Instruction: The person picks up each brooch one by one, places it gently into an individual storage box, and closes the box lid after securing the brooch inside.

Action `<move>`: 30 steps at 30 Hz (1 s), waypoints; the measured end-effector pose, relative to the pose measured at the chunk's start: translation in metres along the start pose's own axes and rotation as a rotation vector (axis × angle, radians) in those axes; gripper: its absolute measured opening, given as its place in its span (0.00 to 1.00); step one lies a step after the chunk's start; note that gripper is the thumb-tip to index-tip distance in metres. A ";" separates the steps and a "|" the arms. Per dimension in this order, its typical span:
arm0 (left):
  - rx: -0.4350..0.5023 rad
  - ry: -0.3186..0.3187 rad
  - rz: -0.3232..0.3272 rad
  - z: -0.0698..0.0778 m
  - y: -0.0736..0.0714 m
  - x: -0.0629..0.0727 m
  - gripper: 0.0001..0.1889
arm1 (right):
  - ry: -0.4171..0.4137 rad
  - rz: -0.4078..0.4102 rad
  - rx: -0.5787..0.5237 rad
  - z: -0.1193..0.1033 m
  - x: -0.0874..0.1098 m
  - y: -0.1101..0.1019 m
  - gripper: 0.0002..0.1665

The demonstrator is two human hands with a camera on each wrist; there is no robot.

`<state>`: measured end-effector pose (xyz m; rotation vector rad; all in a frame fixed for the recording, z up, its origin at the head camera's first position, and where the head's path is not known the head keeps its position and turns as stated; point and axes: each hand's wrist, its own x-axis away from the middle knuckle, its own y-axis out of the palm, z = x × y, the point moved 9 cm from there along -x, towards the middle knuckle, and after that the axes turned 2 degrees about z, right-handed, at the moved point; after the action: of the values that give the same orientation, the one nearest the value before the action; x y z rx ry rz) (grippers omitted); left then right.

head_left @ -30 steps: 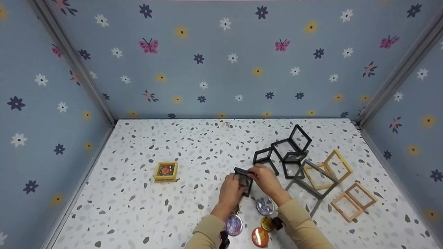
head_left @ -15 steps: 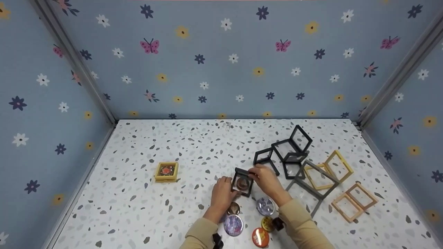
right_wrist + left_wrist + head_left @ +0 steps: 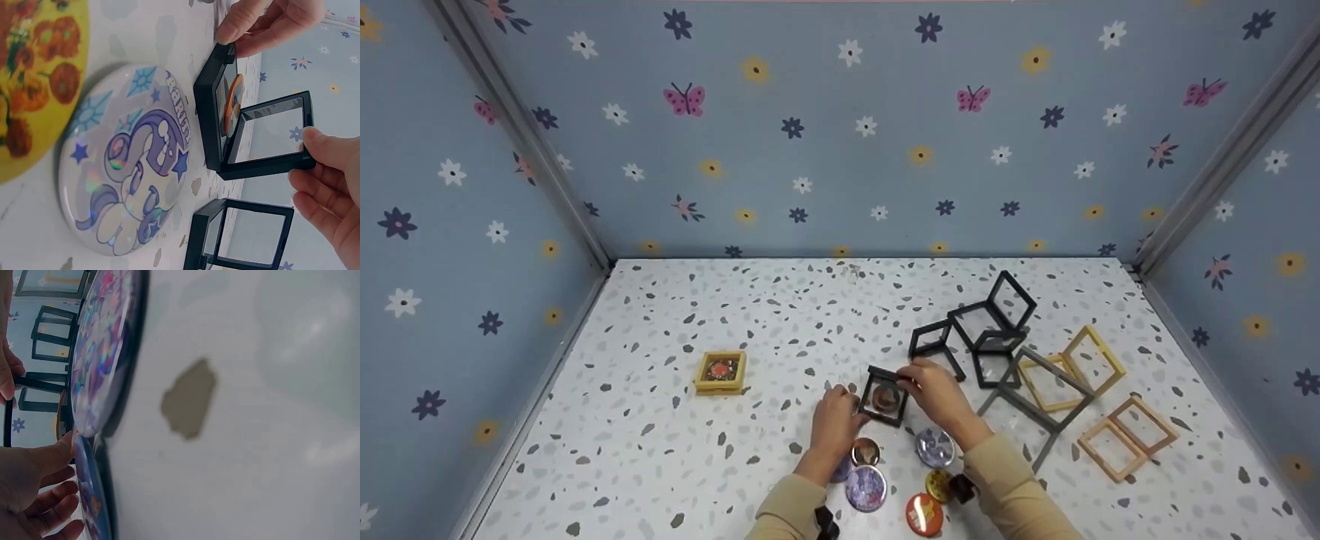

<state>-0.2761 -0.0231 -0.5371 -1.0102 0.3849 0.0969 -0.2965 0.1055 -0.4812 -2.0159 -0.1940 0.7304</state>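
Note:
A small black display frame (image 3: 881, 418) stands hinged ajar on the table between both hands. A round badge with an orange rim (image 3: 234, 106) lies inside its lower half, under clear film. With thumb and fingers, my right hand (image 3: 937, 394) pinches the edge of the raised lid (image 3: 306, 112). My left hand (image 3: 832, 427) is at the frame's left side, thumb (image 3: 53, 458) against the lower half's edge and other fingers loosely spread. Near the wrists lie a brown round badge (image 3: 865, 451), a purple badge (image 3: 867, 488) and a pony badge (image 3: 135, 163).
Several opened black frames (image 3: 976, 322), a grey frame (image 3: 1054, 426), a yellow frame (image 3: 1102, 386) and a light wooden frame (image 3: 1125, 442) stand at right. A closed yellow frame with a badge (image 3: 721, 371) sits at left. Yellow (image 3: 938, 485) and orange badges (image 3: 924, 514) lie in front.
My left hand has drawn back to the left from over the frame, uncovering the badge inside and the brown badge in front. The right hand stays at the lid.

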 end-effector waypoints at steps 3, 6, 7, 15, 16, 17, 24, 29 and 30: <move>0.001 -0.003 -0.001 -0.001 0.000 -0.001 0.08 | -0.015 0.005 -0.010 -0.002 0.001 0.000 0.06; -0.008 0.002 0.000 -0.001 0.000 -0.002 0.07 | -0.025 0.010 -0.021 -0.004 0.002 -0.001 0.05; -0.010 0.004 0.001 -0.001 0.000 -0.002 0.07 | -0.028 0.009 -0.022 -0.005 0.002 0.000 0.05; 0.006 0.010 0.004 -0.001 0.000 -0.002 0.07 | -0.004 -0.019 -0.033 -0.006 0.007 0.005 0.06; 0.006 0.013 0.005 -0.001 0.000 -0.002 0.07 | -0.001 -0.022 -0.036 -0.007 0.008 0.006 0.06; 0.006 0.016 0.007 -0.001 0.000 -0.002 0.06 | 0.003 -0.027 -0.039 -0.007 0.008 0.007 0.06; 0.005 0.019 0.009 -0.001 -0.001 -0.001 0.06 | -0.007 -0.062 -0.031 -0.012 0.015 0.015 0.09; 0.006 0.006 0.007 -0.002 0.000 -0.001 0.07 | -0.024 -0.079 -0.032 -0.014 0.019 0.022 0.08; 0.007 0.005 0.008 -0.002 0.001 -0.001 0.07 | -0.029 -0.080 -0.031 -0.015 0.020 0.023 0.07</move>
<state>-0.2773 -0.0245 -0.5383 -1.0026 0.3936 0.1008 -0.2756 0.0906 -0.5031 -2.0162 -0.3024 0.7100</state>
